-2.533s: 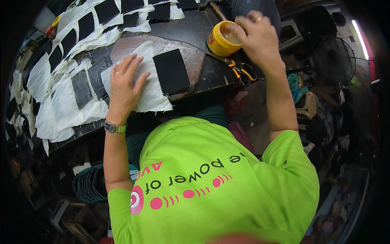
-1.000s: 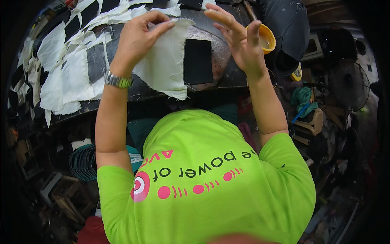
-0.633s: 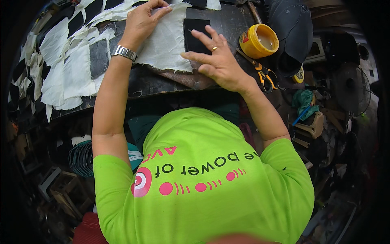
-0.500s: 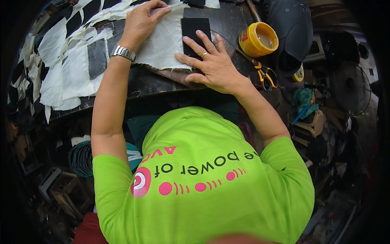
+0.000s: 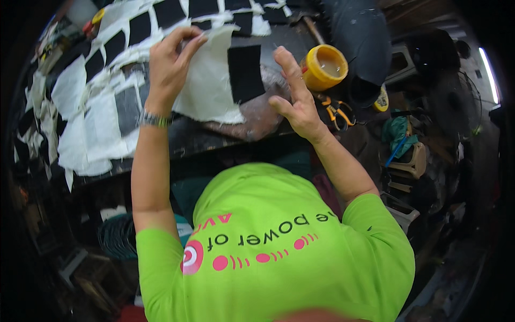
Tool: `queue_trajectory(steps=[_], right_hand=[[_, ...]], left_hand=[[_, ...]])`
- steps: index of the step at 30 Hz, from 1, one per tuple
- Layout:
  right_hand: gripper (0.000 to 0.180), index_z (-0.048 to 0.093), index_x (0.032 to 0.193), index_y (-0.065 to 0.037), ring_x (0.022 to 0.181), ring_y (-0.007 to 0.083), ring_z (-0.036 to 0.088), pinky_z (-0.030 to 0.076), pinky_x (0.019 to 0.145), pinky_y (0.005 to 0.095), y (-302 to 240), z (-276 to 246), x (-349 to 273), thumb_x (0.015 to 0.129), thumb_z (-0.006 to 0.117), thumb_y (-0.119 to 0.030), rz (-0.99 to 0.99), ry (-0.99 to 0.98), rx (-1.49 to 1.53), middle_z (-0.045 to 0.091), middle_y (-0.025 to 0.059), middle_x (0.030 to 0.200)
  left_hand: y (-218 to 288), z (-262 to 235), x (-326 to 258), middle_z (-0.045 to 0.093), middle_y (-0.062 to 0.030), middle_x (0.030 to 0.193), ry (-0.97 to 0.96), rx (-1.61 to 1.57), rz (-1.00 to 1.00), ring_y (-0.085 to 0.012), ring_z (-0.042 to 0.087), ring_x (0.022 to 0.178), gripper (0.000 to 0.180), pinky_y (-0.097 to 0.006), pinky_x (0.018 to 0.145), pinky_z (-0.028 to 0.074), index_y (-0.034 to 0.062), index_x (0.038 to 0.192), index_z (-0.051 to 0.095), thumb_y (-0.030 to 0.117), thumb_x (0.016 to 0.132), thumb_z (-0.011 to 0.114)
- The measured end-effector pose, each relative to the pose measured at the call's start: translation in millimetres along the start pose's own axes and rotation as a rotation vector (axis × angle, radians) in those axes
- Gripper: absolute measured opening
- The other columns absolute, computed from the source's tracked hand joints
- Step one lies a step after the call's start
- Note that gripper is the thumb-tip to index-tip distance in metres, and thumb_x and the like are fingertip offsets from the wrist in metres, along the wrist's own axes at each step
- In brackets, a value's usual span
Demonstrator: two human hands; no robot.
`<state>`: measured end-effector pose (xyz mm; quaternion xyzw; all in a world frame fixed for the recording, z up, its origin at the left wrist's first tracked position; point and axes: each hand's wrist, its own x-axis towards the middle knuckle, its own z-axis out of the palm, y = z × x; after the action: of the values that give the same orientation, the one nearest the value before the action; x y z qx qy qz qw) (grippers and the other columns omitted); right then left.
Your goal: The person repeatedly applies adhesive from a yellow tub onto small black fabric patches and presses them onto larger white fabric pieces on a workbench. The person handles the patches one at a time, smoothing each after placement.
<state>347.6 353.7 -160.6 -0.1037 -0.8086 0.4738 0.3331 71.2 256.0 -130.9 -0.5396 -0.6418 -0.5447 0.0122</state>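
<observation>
A piece of white cloth (image 5: 209, 80) with frayed edges lies on the dark worktable. My left hand (image 5: 170, 67) is at its upper left edge, thumb and fingers pinched on the cloth. A black rectangular piece (image 5: 246, 74) lies along the cloth's right side. To the right of that piece, my right hand (image 5: 296, 99) is held with fingers stretched out and nothing in them. Just beyond it stands an open yellow tub (image 5: 322, 80) with a tan substance inside. A brownish translucent sheet (image 5: 257, 118) shows under the cloth and the black piece.
Orange-handled scissors (image 5: 339, 114) lie near the table's right edge. A tool with a wooden handle (image 5: 314, 30) rests behind the tub. More white cloth (image 5: 102, 129) and several black pieces spread over the left and far side. A fan (image 5: 450, 102) stands at the right.
My right hand has lifted off the black piece and moved right toward the tub. My left hand stays at the white cloth, drawn slightly nearer. The whole view has shifted.
</observation>
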Motion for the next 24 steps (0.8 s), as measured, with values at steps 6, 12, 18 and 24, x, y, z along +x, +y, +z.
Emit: queue_trajectory(steps=[6,12,18,24], right_hand=[[0.115,-0.001,0.167,-0.023,0.126,0.0234,0.052,0.048,0.100,0.0318,-4.5,10.4,35.7,0.083,0.070,0.010,0.386,-0.009,0.612,0.043,0.0167,0.145],[0.107,0.012,0.166,-0.019,0.112,0.0217,0.058,0.052,0.097,0.0320,-21.2,10.8,78.7,0.080,0.066,0.015,0.408,-0.054,0.711,0.053,0.0187,0.134],[0.094,0.028,0.161,-0.018,0.104,0.0180,0.066,0.055,0.096,0.0334,22.3,-47.8,165.4,0.082,0.067,0.015,0.379,0.116,0.449,0.062,0.0149,0.125],[0.090,0.026,0.162,-0.010,0.103,0.0346,0.069,0.054,0.092,0.0437,114.9,-111.0,214.4,0.079,0.057,0.004,0.416,0.301,-0.559,0.065,0.0279,0.118]], left_hand=[[33.6,-18.0,-4.3,0.067,0.0049,0.084,0.077,-0.305,0.016,-0.0031,0.046,0.068,0.016,-0.019,0.061,0.037,0.0045,0.105,0.075,0.015,0.093,0.078],[31.7,-29.0,16.0,0.066,0.0056,0.089,0.132,-0.268,-0.014,-0.0029,0.048,0.072,0.024,-0.018,0.064,0.040,0.0072,0.111,0.075,0.024,0.095,0.077],[25.3,-40.3,37.8,0.069,-0.0080,0.118,0.381,0.283,0.234,-0.0195,0.062,0.108,0.041,-0.035,0.094,0.049,0.0125,0.124,0.072,0.038,0.093,0.078],[33.9,-32.2,-31.3,0.065,-0.0122,0.125,0.046,0.091,0.039,-0.0302,0.060,0.119,0.035,-0.041,0.105,0.045,0.0074,0.118,0.071,0.025,0.089,0.079]])
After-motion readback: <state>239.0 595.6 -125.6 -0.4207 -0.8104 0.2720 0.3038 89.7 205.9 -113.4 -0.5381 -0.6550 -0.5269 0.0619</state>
